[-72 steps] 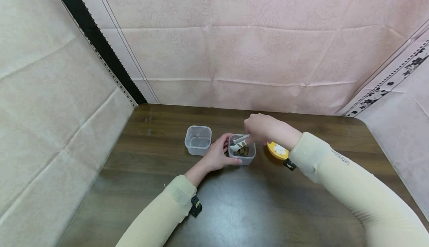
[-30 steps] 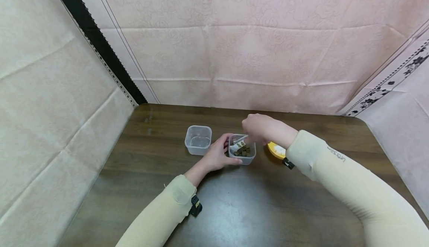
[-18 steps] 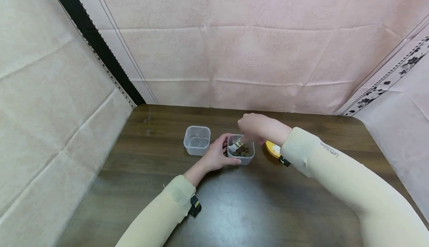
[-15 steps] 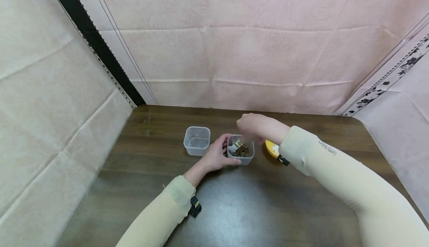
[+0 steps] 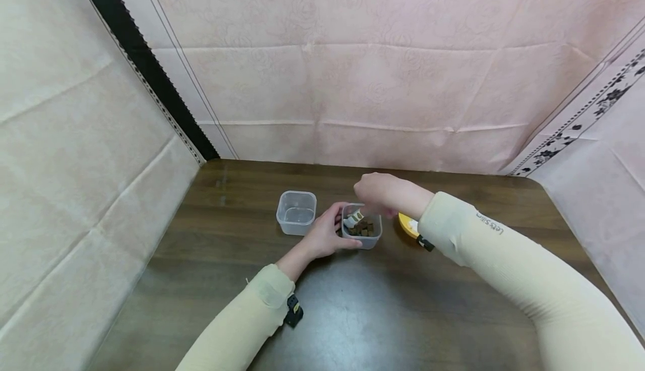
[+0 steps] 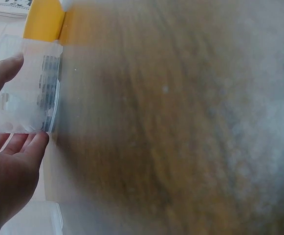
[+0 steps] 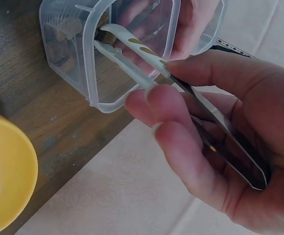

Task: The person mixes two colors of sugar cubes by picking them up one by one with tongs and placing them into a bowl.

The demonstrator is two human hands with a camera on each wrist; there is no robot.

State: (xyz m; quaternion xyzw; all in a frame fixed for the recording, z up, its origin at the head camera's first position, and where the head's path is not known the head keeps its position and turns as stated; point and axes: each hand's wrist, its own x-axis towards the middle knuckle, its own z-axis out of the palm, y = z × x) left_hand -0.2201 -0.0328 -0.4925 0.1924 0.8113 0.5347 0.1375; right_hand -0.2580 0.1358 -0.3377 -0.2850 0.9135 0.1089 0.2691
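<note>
My left hand (image 5: 325, 235) grips a clear plastic container (image 5: 370, 243) on the table, thumb on its near side and fingers on the far left side. Several small brown cubes (image 5: 365, 229) lie inside it. Above the container, my right hand (image 5: 384, 193) holds a pair of tongs with white, gold-marked tips. In the right wrist view, the thumb and fingers pinch the tongs (image 7: 137, 48) along both arms. Their tips are inside the container beside a brown piece (image 7: 105, 35), slightly apart. Whether they grip a piece, I cannot tell.
A second clear container (image 5: 296, 229), with nothing visible in it, stands just left of my left hand. The yellow bowl (image 5: 406, 226), holding something white, is partly hidden under my right wrist. Patterned cloth (image 5: 383, 80) hangs behind the dark wooden table (image 5: 242, 281).
My right hand has shifted a little to the left over the container, and the tongs' tips have moved within it. My left hand keeps its grip in the same place.
</note>
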